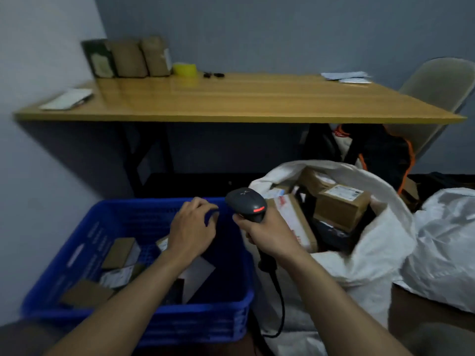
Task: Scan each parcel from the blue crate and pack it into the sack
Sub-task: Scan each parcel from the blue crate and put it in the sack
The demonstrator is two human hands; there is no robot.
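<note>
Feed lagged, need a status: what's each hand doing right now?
Left hand: open, holding nothing, over the blue crate.
Right hand: gripping the barcode scanner.

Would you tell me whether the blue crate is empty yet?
Not empty: several parcels lie on the bottom of the blue crate.

The crate is blue plastic with a slight sheen and latticed walls. The sack looks like white woven plastic cloth, creased and faintly shiny. The boxes in it are matt brown cardboard with paper labels. The scanner is matt dark-grey plastic, and its cable is smooth and black. The table top is glossy wood-grain that shows reflections. The chair shell looks like smooth pale plastic.
</note>
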